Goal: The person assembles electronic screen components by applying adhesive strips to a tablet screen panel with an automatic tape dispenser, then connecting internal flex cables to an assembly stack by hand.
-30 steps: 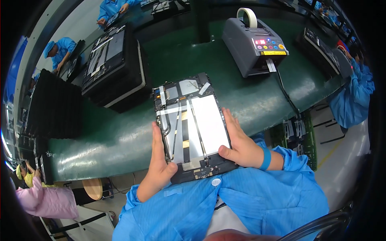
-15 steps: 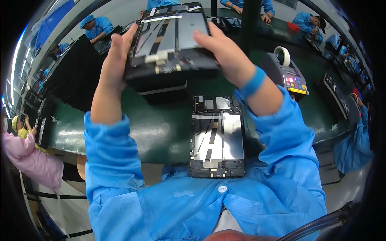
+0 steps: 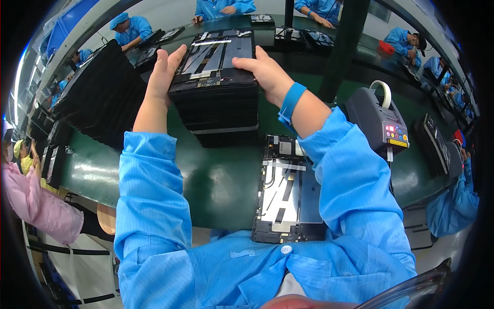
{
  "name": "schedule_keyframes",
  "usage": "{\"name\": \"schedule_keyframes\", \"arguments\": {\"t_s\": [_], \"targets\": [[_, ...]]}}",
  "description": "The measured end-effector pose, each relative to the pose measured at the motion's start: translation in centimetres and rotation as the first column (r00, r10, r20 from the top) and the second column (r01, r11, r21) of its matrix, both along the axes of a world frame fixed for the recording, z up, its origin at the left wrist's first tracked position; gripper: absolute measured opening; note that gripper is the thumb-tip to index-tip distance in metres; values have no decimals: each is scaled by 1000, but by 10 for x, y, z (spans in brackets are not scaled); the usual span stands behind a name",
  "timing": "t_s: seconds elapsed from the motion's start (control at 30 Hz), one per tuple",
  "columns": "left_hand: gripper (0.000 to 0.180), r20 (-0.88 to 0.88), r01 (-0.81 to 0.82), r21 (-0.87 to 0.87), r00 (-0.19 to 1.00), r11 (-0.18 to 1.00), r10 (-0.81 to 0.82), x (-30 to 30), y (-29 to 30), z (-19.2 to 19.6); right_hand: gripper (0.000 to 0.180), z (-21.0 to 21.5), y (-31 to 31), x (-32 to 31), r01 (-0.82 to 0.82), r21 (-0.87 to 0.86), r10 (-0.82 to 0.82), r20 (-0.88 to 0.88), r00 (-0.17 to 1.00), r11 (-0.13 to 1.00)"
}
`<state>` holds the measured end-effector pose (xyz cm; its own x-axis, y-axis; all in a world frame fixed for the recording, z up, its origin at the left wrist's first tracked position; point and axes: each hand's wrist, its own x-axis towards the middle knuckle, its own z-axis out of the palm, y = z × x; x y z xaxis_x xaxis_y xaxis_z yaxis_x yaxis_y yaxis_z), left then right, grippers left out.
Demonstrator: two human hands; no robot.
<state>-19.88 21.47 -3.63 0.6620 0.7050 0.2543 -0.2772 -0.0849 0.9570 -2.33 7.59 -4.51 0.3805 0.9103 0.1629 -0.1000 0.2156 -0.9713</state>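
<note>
Ahead of me a stack of black tablet assemblies (image 3: 218, 114) stands on the bench, its top tablet assembly (image 3: 218, 49) showing bare metal, ribbon cables and white tape. My left hand (image 3: 163, 77) grips the left side of the topmost ones, thumb raised at the edge. From the right side my right hand (image 3: 266, 74) holds them too, its thumb lying over the top face. The fingers of both hands are partly hidden behind the stack. Nearer to my body lies another opened tablet assembly (image 3: 280, 198), face up at the bench edge, partly covered by my right sleeve.
A grey tape dispenser (image 3: 378, 118) with a white roll stands to the right. A tall, leaning stack of black tablet assemblies (image 3: 100, 90) rises at the left. A dark post (image 3: 346, 49) stands beyond my right hand. Co-workers in blue sit across the bench (image 3: 216, 180).
Both hands have lowered the tablet assembly, which was tilted and raised above the stack, onto its top. The view has shifted slightly, and more of the far bench shows.
</note>
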Motion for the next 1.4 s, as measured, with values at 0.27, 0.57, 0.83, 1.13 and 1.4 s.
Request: {"name": "schedule_keyframes", "arguments": {"t_s": [0.27,0.57,0.83,1.13,1.4], "targets": [[79,26,-89,-59,996,994,90,-15,2,2,84,-2,-11,0,13,-41,-12,21,1000,999],[36,210,-93,312,977,946,26,-54,-162,-91,46,-27,-263,29,214,160,-238,148,960,964],[56,-26,208,-139,977,968,-213,-14,-237,-165,40,-94,-338,95,876,-93,-865,142,481,472],[57,2,233,-107,972,967,-234,-5,-255,-162,28,-98,-329,123,546,-290,-597,-129,792,786],[36,-166,195,650,980,734,-114,-5,-267,-91,16,-82,-319,49,347,-123,-339,79,937,930]]}}
